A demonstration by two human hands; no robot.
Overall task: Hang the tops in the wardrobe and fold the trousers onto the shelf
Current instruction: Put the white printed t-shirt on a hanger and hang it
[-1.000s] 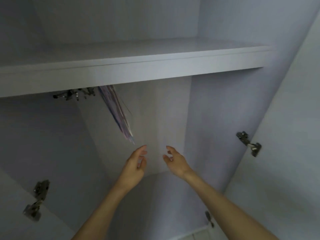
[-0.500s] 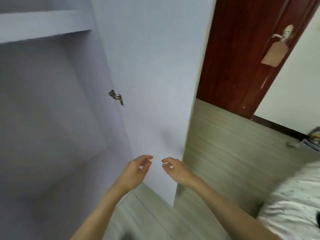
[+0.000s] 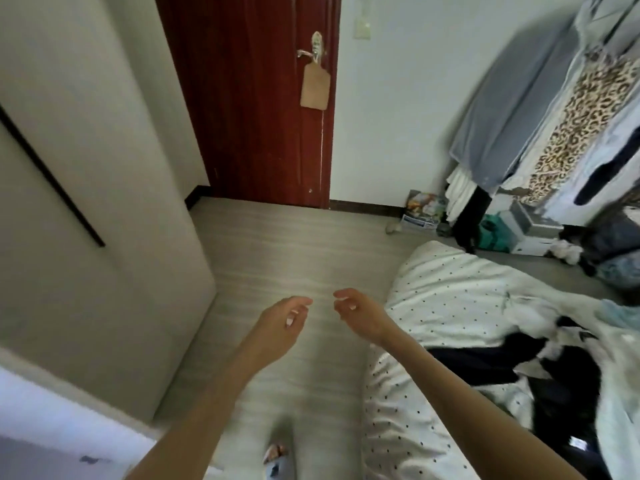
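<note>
We are seeing both hands hovering over the grey floor (image 3: 277,244) at lower centre, holding nothing. Left hand (image 3: 280,327): fingers (image 3: 299,303) loosely curled, relaxed. Right hand (image 3: 362,315): fingers (image 3: 341,294) likewise loosely curled, close to the left but apart. At lower right, dark clothes (image 3: 540,372) are lying in a heap on the dotted white bedding (image 3: 450,292); we cannot tell tops from trousers. The pale wardrobe door (image 3: 86,202) is filling the left of the frame. At upper right, a fabric-covered rack (image 3: 512,109) is holding hanging garments, a leopard-print piece (image 3: 585,116) among them. A red door (image 3: 249,98) is standing at upper centre.
</note>
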